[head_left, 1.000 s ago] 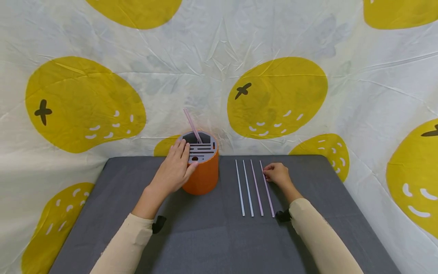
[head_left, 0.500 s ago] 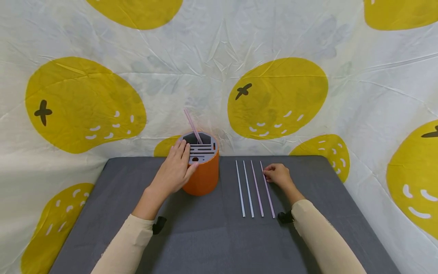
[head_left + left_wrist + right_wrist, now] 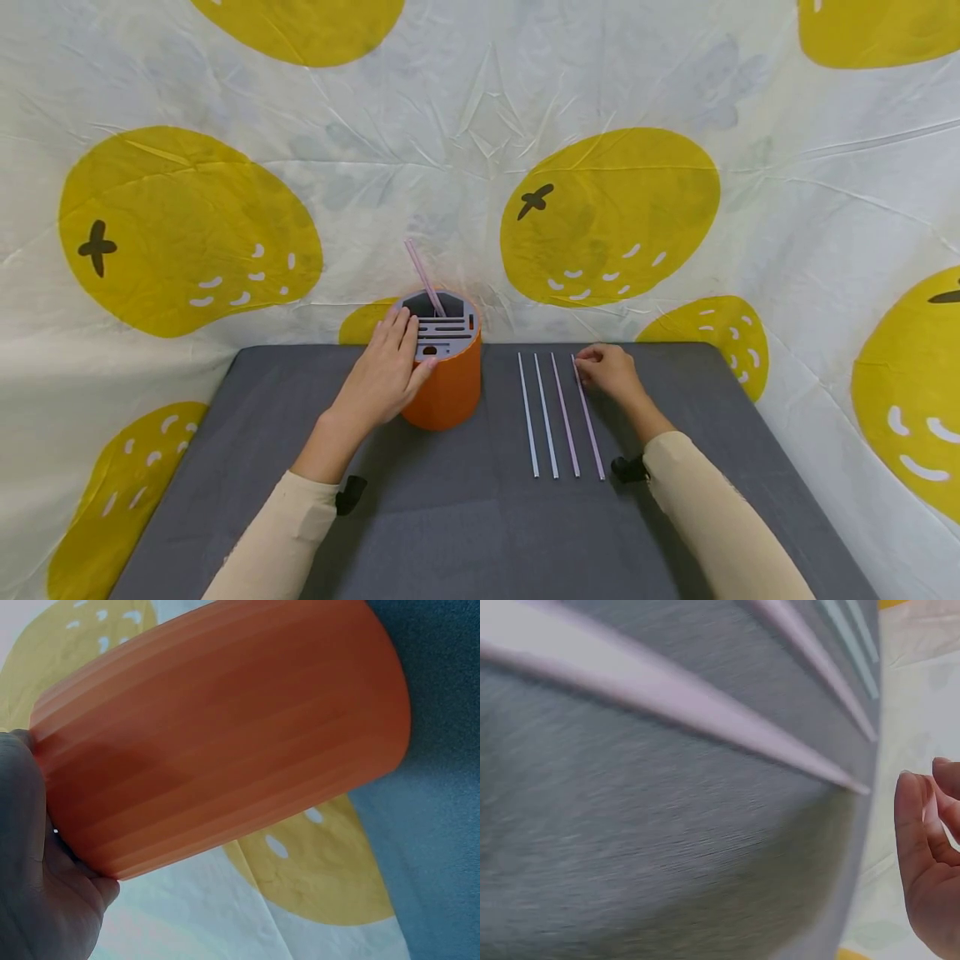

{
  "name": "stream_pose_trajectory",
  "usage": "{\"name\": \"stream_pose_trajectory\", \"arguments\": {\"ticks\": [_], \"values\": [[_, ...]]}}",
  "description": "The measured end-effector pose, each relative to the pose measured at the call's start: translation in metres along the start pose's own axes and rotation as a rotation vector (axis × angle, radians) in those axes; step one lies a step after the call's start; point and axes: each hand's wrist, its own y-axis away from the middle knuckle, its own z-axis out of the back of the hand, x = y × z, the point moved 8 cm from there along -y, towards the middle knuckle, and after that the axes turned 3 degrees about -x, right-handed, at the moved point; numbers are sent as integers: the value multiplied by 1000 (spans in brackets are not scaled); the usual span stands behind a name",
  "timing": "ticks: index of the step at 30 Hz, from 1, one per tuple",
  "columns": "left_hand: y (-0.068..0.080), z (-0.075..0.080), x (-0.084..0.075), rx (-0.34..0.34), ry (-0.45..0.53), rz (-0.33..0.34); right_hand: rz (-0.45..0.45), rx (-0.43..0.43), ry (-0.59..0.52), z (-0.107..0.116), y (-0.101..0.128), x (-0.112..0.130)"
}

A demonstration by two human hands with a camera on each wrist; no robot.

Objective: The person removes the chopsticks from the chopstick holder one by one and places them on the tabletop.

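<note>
In the head view my left hand [image 3: 380,372] rests with straight fingers on the grey slotted top [image 3: 444,336] of an orange cylindrical desk organizer [image 3: 444,398]. The left wrist view shows that hand at the organizer's upper rim. A pink straw [image 3: 425,277] leans out of the rear compartment. My right hand [image 3: 611,372] is at the far end of the rightmost pink straw [image 3: 589,421]. In the right wrist view its thumb and fingers are loosely bent close together, apart from that straw's tip, with nothing between them. Left of it lie another pink straw [image 3: 566,417] and two pale blue straws [image 3: 546,417], roughly parallel.
A dark grey cloth covers the table [image 3: 465,525]. Behind it hangs a white curtain [image 3: 420,183] printed with yellow fruit, close to the table's far edge. The organizer stands near that edge, left of the straws.
My right hand has slid away from me along the rightmost straw, up to its far end. The straws lie as before, and my left hand has stayed on the organizer.
</note>
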Motion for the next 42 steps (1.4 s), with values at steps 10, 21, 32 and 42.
{"name": "stream_pose_trajectory", "arguments": {"ticks": [10, 21, 32, 42], "values": [[0, 0, 0, 23, -1, 4, 148, 19, -38, 9, -8, 67], [0, 0, -1, 15, -12, -4, 171, 64, -167, 2, -17, 129], [0, 2, -2, 5, -18, -8, 298, 87, -252, -14, -24, 196], [0, 2, 0, -11, -26, -12, 412, 80, -129, -29, -34, 248]]}}
